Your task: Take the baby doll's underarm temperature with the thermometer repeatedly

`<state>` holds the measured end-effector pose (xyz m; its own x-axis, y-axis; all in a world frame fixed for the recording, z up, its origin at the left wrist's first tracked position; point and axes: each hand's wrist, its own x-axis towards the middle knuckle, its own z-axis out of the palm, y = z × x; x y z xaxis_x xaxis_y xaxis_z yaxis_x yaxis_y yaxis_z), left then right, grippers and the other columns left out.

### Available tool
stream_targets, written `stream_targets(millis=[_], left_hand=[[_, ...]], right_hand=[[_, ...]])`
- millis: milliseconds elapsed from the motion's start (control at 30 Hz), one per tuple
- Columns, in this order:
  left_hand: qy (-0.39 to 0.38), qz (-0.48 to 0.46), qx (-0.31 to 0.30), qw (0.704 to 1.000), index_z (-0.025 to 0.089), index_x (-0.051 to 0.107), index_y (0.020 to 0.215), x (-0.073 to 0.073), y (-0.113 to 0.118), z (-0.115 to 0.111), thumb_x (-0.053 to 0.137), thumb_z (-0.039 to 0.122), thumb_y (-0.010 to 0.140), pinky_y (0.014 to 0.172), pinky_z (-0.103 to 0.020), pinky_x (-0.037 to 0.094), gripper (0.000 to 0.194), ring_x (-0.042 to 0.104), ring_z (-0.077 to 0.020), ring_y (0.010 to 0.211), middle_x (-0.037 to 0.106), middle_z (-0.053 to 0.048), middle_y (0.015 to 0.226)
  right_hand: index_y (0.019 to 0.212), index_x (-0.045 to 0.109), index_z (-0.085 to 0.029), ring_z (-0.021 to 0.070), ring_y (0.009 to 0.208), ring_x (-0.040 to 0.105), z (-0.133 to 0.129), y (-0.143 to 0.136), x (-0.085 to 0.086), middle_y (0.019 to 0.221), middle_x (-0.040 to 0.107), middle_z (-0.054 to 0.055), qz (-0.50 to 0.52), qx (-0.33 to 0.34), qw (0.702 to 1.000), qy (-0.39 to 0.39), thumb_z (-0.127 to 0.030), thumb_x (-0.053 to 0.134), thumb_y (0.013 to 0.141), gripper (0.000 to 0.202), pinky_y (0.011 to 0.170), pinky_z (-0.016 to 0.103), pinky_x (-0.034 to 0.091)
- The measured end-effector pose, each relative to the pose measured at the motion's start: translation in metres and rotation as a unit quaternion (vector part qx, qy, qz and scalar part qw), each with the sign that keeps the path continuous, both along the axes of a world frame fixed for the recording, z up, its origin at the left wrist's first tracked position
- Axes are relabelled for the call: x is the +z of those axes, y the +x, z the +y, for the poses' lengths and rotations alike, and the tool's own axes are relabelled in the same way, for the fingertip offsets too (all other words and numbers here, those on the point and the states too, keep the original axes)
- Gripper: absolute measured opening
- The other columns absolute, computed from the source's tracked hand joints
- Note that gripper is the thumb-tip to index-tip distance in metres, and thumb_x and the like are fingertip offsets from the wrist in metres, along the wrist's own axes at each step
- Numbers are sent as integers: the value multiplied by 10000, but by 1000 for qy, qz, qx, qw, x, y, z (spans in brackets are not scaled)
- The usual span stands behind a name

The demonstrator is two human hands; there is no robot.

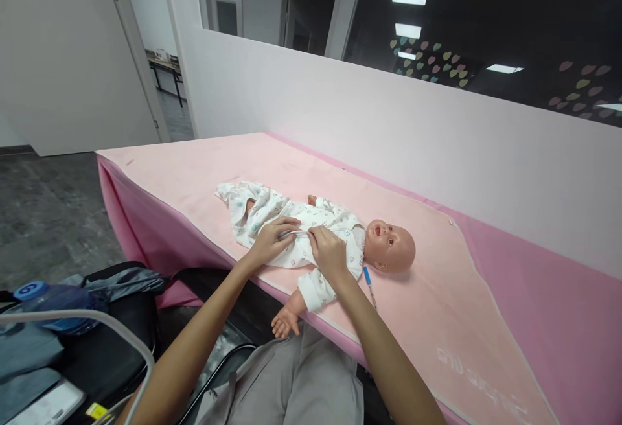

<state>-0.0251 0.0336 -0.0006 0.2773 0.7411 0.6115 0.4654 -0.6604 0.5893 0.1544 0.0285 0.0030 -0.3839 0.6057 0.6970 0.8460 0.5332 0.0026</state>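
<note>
A baby doll (pixel 391 247) lies on its back with its head to the right, dressed in a white patterned outfit (pixel 291 260). Across the doll's middle, my left hand (pixel 276 238) rests with curved fingers on the cloth. My right hand (pixel 329 250) is beside it, thumb and fingers pinched on the outfit's front edge near the chest. One doll hand (pixel 286 318) hangs over the table's near edge. Close to the doll's neck lies a blue-capped pen (pixel 368 276), partly hidden by my right forearm.
The pink-covered table (pixel 437 321) runs along a white wall with a dark window. A black chair (pixel 97 360) at the lower left holds clothing, a large blue bottle (pixel 63 305) and a white device (pixel 46 405). A pale cable (pixel 116 324) curves in front of it.
</note>
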Motion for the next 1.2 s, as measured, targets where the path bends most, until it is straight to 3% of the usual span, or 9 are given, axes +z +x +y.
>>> stream_targets(millis=[367, 533, 1200], left_hand=[[-4, -6, 7, 1000, 192, 617, 845, 3, 2, -2, 475, 161, 785, 881, -332, 434, 157, 576, -204, 989, 623, -48, 1050], [-16, -18, 2, 1000, 191, 574, 801, 5, 2, -4, 475, 199, 791, 882, -342, 435, 100, 567, -214, 997, 622, -57, 1041], [-15, -22, -3, 1000, 197, 636, 873, 2, 1, -3, 476, 207, 814, 887, -337, 441, 171, 576, -207, 1003, 621, -57, 1064]], right_hand=[[880, 594, -197, 115, 719, 581, -1, 0, 2, 776, 637, 15, -2, 2, 1000, -6, -253, 391, 942, 219, 583, 223, 332], [890, 596, -195, 115, 732, 583, 0, 0, 1, 781, 636, 21, -7, 2, 1000, -8, -243, 391, 941, 216, 595, 216, 343], [886, 595, -193, 115, 733, 584, 0, 1, 1, 783, 638, 17, 0, 10, 1000, -8, -243, 394, 939, 214, 599, 219, 354]])
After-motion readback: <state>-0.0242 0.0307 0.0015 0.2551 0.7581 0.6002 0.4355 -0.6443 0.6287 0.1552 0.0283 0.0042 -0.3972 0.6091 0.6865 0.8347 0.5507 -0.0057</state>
